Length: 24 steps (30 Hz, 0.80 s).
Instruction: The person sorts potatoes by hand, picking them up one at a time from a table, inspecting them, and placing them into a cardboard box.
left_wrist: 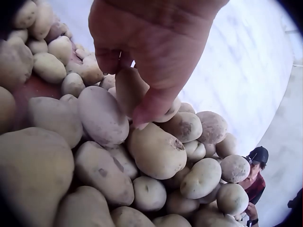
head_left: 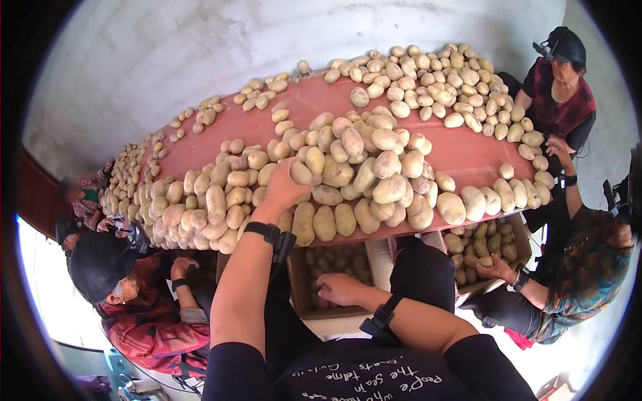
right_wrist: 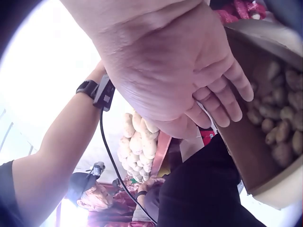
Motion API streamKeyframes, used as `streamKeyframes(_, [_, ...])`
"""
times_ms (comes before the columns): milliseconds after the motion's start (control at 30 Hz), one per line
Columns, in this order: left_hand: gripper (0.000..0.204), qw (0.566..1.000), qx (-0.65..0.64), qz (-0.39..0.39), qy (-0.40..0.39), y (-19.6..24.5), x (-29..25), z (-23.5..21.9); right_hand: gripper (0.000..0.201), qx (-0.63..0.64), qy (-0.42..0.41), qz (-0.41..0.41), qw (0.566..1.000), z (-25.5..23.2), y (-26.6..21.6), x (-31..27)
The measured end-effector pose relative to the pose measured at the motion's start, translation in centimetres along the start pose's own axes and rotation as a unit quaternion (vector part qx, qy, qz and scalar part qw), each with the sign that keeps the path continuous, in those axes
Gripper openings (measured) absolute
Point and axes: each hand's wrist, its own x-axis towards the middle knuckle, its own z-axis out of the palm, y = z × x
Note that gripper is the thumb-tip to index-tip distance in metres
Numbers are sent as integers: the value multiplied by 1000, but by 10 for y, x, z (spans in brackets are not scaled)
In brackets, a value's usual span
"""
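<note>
Over the near part of the potato heap [head_left: 348, 157], we pinch one potato [left_wrist: 130, 90] between the thumb [left_wrist: 154, 106] and fingers of our left hand [head_left: 284, 189]. This grip is closed around the potato's upper part; in the left wrist view its long axis runs nearly upright, leaning a little, with the lower end pointing down into the heap. Our hand hides the rest, so we cannot tell its full outline. Just below it lies a larger potato [left_wrist: 156, 151], its long axis slanting from upper left to lower right. Along the near edge of the red table [head_left: 224, 130], several potatoes [head_left: 325, 222] lie side by side, their long axes pointing towards us.

Our right hand [head_left: 341, 289] hangs low beside our leg, above a cardboard box [right_wrist: 236, 151] of potatoes; its grip is loosely spread, fingers slightly bent. To our right, a person [head_left: 582, 267] holds another potato [head_left: 486, 261] over a second box [head_left: 528, 244].
</note>
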Motion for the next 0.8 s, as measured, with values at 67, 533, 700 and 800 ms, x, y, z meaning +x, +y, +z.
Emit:
streamKeyframes(67, [85, 999, -29, -15, -12, -8, -9, -2, 38, 32, 40, -35, 998, 2, 6, 3])
streamKeyframes(533, [95, 661, -730, -45, -170, 33, -138, -18, 39, 593, -25, -87, 800, -26, 1, 14])
streamKeyframes(700, [101, 586, -786, -66, -185, 40, -161, -11, 39, 593, -36, -124, 795, -27, -2, 10])
streamKeyframes(800, [101, 575, -793, -68, -190, 38, -166, -9, 40, 593, -34, -117, 796, -26, -2, 10])
